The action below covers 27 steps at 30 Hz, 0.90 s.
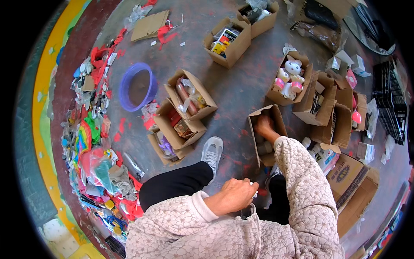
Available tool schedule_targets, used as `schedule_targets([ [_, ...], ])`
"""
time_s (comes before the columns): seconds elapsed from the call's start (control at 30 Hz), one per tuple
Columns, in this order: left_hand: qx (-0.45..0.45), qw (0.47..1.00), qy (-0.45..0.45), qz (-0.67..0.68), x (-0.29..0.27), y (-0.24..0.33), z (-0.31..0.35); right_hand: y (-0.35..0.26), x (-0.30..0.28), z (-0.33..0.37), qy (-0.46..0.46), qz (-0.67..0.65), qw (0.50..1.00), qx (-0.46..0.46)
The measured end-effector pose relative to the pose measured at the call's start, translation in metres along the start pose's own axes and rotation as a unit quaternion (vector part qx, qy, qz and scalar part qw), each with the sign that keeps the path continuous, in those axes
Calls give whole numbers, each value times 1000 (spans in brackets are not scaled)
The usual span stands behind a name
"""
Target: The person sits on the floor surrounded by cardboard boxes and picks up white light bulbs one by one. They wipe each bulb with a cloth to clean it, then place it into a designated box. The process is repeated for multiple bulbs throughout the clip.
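Observation:
My left hand (233, 196) is held in front of my body, its fingers closed. A bit of something small and white (255, 189) shows at the fingertips, too little of it to name. My right hand (265, 126) reaches down into an open cardboard box (253, 134) on the floor. The fingers are hidden in the box's shadow, so any grip there cannot be seen. Dull, rounded items (264, 148) lie in the near end of that box. Just beyond it stands a carton (280, 98) with white and pink animal figures (293, 67).
More open boxes (317, 113) crowd the right side. At the left are several boxes (200, 114) and a purple basin (123, 88). A long heap of mixed plastic scraps (97, 164) lines the left edge. Two boxes (235, 54) stand farther off. My shoe (212, 157) is between box groups.

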<state>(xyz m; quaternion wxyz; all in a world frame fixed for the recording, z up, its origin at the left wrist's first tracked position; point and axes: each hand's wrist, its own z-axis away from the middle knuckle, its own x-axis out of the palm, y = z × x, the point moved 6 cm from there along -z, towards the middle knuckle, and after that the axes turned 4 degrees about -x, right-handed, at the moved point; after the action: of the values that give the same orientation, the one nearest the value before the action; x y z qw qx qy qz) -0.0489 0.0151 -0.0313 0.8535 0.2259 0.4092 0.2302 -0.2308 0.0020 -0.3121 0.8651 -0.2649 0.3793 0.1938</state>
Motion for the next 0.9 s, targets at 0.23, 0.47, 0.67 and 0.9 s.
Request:
schedule_targets([
  [0.23, 11, 1000, 13, 6, -2, -2, 1, 2, -23, 24, 112, -112, 987, -32],
  [0.47, 5, 1000, 5, -11, 0, -3, -2, -11, -5, 7, 174, -106, 976, -69],
  [0.67, 15, 1000, 10, 2, 3, -1, 1, -40, 0, 4, 127, -97, 982, -103],
  [0.9, 29, 1000, 6, 1, 5, 3, 3, -28, 34, -34, 81, -231, 955, -165],
])
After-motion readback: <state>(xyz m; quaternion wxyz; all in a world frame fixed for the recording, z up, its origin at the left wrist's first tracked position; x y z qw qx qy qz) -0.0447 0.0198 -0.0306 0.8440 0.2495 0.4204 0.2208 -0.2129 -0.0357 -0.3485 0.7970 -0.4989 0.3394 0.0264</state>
